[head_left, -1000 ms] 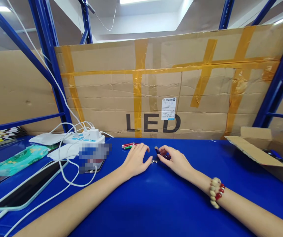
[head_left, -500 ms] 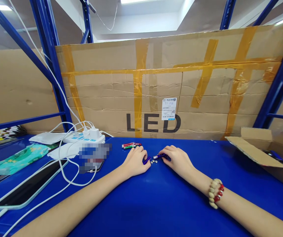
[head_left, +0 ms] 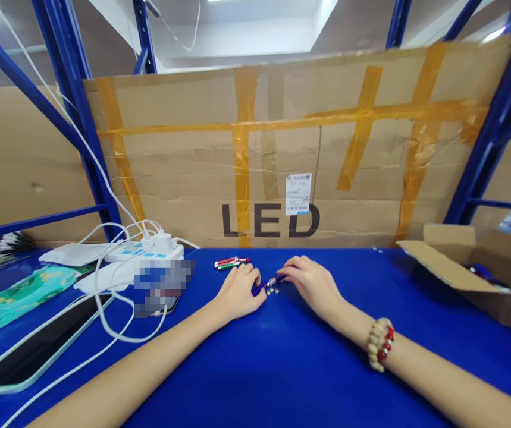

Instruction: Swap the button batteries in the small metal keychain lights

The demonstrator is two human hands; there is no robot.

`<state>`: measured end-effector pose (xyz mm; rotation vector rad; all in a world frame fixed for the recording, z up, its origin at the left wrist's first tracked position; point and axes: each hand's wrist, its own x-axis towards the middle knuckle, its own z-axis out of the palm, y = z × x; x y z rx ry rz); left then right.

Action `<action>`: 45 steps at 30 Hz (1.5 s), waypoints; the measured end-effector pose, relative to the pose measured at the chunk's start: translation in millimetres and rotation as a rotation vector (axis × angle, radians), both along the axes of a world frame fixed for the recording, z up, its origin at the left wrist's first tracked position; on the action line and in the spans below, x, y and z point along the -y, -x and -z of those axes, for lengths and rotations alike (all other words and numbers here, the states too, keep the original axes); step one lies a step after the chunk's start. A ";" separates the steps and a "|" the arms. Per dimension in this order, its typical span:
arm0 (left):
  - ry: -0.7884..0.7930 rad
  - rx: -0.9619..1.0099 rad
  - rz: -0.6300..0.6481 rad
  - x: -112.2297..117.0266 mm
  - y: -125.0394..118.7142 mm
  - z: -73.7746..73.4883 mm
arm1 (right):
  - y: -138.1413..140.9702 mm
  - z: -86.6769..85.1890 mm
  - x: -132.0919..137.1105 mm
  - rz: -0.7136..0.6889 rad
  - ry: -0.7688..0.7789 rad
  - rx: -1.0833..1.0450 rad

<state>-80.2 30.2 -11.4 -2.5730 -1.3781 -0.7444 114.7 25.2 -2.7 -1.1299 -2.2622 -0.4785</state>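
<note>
My left hand (head_left: 238, 291) rests on the blue table (head_left: 282, 368) with its fingers curled around a small blue pen-shaped piece (head_left: 257, 288). My right hand (head_left: 309, 282) pinches another small blue piece with a silver end (head_left: 275, 280), and the two pieces meet between my hands. A few small silver button cells (head_left: 271, 290) lie on the table just below them. Behind my left hand lies a small pile of red and green pen-shaped lights (head_left: 231, 262).
A large taped cardboard sheet marked LED (head_left: 282, 160) stands along the back. An open cardboard box (head_left: 473, 279) sits at the right. At the left are a white power strip (head_left: 146, 251) with cables, a phone (head_left: 157, 291), a tablet (head_left: 27, 351) and a teal packet (head_left: 18, 294).
My hands came together: the left closed on a blue piece, and the right turned its piece over and brought it up against the left one. The view shifted slightly.
</note>
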 end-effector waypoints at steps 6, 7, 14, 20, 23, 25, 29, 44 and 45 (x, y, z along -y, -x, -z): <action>0.019 -0.009 0.004 -1.0 -1.4 0.6 | 3.2 2.7 0.8 -0.060 0.165 -0.219; 0.014 -0.012 0.004 -0.3 -1.5 -0.4 | 3.2 3.0 0.6 -0.064 0.181 -0.248; 0.026 -0.015 -0.019 0.9 -1.4 0.7 | 6.9 5.9 4.5 -0.076 0.174 -0.296; 0.015 -0.031 -0.032 2.0 -2.0 -1.8 | 9.9 7.3 6.5 -0.054 0.140 -0.271; 0.064 -0.033 -0.029 2.8 -1.5 -3.1 | 10.1 4.9 6.8 -0.019 0.226 -0.279; 0.072 -0.032 -0.028 2.2 -1.2 -2.7 | 10.0 2.7 7.9 -0.003 0.313 -0.284; 0.020 -0.029 -0.032 -0.3 -0.9 -0.2 | 8.8 1.1 9.2 -0.010 0.318 -0.329; 0.087 0.122 0.064 -3.7 2.7 1.5 | 3.8 8.2 -1.5 0.025 0.349 -0.490; 0.074 0.149 0.050 -5.9 3.4 1.1 | 4.3 8.1 -1.5 0.029 0.342 -0.503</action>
